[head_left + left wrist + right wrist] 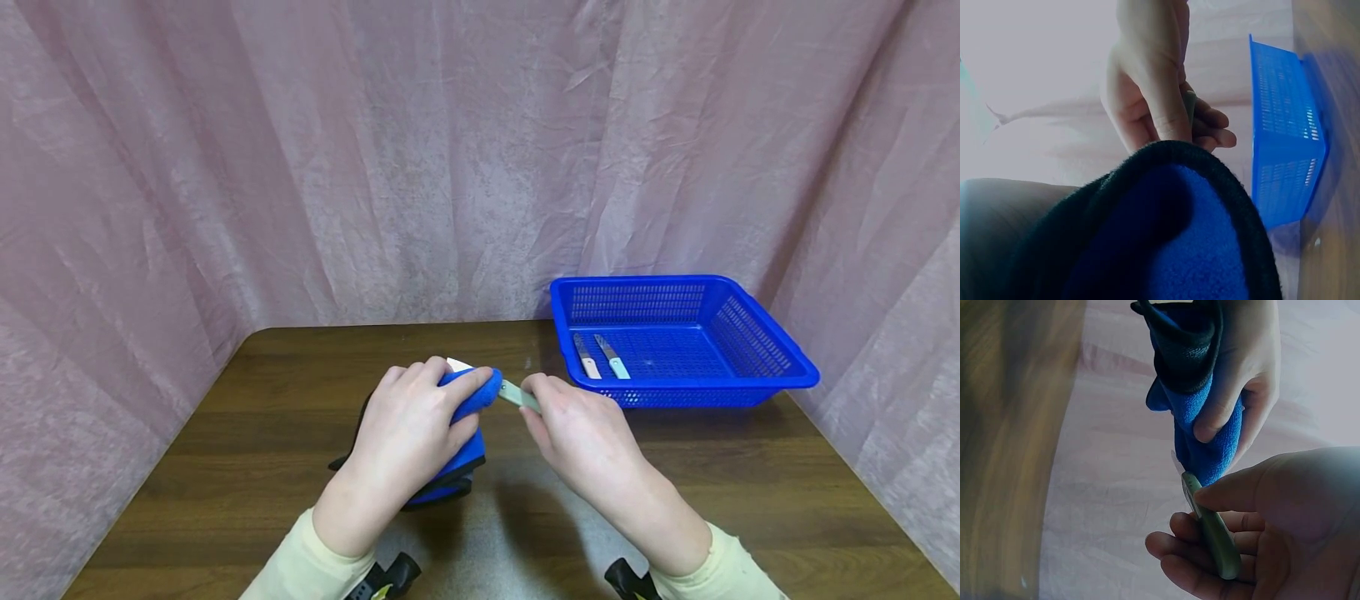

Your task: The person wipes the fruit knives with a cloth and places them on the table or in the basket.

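Observation:
My left hand [411, 421] grips a blue cloth [468, 406] with black edging, folded over the blade of a small knife [519, 396]. The thumb presses the cloth from one side, and loose folds hang below the palm. My right hand [588, 433] holds the knife by its pale green handle [1219, 544], between thumb and curled fingers. Most of the blade is hidden by the cloth; a bit of it [1177, 462] shows beside the handle in the right wrist view. A white piece [457, 364] sticks out past the cloth near the left fingers.
A blue plastic basket [720, 383] stands at the back right of the wooden table [247, 433]. Inside lie a knife with a pink handle [591, 367] and one with a mint handle [618, 367]. A pinkish curtain [450, 167] hangs behind the table.

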Demonstrator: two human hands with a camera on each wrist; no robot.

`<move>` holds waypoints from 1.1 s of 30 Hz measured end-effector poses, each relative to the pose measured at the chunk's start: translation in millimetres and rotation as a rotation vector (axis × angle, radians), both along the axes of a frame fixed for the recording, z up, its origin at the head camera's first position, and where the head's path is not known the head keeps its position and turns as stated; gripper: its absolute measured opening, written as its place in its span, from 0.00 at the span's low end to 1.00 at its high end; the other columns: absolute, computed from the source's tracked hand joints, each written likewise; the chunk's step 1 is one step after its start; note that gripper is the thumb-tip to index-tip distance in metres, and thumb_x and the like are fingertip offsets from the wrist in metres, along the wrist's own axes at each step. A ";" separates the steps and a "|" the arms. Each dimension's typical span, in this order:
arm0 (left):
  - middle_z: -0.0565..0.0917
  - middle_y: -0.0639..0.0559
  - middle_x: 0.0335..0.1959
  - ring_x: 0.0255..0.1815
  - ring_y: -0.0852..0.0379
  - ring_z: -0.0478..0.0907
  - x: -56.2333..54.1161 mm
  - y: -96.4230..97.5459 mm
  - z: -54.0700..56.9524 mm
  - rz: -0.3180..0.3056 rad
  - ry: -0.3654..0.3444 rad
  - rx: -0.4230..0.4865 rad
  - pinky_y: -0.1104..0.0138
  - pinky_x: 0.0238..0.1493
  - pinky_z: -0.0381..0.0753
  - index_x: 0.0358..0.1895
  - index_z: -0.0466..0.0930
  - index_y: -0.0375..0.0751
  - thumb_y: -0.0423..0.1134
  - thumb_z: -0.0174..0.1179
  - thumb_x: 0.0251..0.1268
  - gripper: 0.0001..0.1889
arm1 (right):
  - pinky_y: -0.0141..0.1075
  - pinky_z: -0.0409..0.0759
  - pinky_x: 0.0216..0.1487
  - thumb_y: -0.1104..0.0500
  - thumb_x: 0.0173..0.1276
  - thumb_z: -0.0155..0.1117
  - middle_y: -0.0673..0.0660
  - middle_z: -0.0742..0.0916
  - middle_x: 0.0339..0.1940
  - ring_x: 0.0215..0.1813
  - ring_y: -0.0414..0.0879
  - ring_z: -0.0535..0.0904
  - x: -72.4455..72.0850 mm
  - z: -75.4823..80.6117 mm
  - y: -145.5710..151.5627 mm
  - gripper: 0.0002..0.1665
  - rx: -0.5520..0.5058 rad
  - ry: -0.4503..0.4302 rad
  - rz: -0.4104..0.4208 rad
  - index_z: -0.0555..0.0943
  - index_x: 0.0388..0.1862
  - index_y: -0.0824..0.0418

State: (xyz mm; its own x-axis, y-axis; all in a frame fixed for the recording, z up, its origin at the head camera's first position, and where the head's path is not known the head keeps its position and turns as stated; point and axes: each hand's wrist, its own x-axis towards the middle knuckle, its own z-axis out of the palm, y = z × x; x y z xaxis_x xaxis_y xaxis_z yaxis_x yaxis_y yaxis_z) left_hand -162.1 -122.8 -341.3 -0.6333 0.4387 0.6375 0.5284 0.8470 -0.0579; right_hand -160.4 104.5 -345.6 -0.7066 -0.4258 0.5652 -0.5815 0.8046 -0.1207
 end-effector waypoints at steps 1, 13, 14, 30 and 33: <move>0.87 0.48 0.37 0.31 0.50 0.82 -0.1 -0.3 0.1 0.001 -0.003 -0.002 0.57 0.34 0.77 0.61 0.93 0.57 0.41 0.77 0.63 0.22 | 0.36 0.74 0.21 0.61 0.70 0.81 0.49 0.86 0.31 0.23 0.40 0.75 0.0 -0.1 0.0 0.13 -0.001 0.003 -0.001 0.85 0.48 0.61; 0.89 0.46 0.41 0.35 0.47 0.86 -3.4 -6.5 1.0 0.026 0.011 0.016 0.53 0.37 0.81 0.60 0.93 0.57 0.40 0.76 0.63 0.21 | 0.37 0.74 0.21 0.61 0.71 0.81 0.48 0.86 0.31 0.23 0.40 0.75 0.0 -0.6 0.2 0.12 -0.005 0.002 0.001 0.85 0.48 0.61; 0.89 0.46 0.41 0.36 0.47 0.86 -3.8 -7.3 1.2 0.029 0.011 0.020 0.52 0.38 0.82 0.60 0.93 0.56 0.40 0.76 0.63 0.21 | 0.37 0.74 0.21 0.61 0.71 0.81 0.48 0.85 0.31 0.23 0.40 0.74 0.0 -0.6 0.3 0.12 -0.005 0.001 0.002 0.85 0.48 0.61; 0.88 0.46 0.39 0.34 0.46 0.86 -9.2 -18.7 4.4 0.078 -0.032 0.045 0.50 0.40 0.84 0.61 0.92 0.53 0.39 0.77 0.63 0.22 | 0.39 0.75 0.21 0.61 0.71 0.81 0.48 0.86 0.31 0.23 0.41 0.76 0.3 -0.4 0.5 0.12 -0.004 0.028 -0.003 0.85 0.48 0.60; 0.87 0.47 0.38 0.33 0.47 0.85 -9.8 -20.6 4.2 0.083 -0.031 0.052 0.50 0.39 0.83 0.61 0.92 0.53 0.39 0.77 0.63 0.22 | 0.39 0.74 0.21 0.61 0.71 0.81 0.48 0.86 0.31 0.23 0.40 0.75 0.3 -0.6 0.5 0.13 -0.004 0.023 -0.004 0.86 0.48 0.59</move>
State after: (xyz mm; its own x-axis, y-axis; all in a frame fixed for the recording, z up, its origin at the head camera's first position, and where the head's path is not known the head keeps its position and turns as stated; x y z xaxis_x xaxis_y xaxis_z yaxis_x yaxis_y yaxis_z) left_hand -171.9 -143.3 -337.2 -0.6860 0.3505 0.6376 0.4568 0.8896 0.0024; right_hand -160.1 105.0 -346.2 -0.6955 -0.4204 0.5827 -0.5805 0.8067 -0.1108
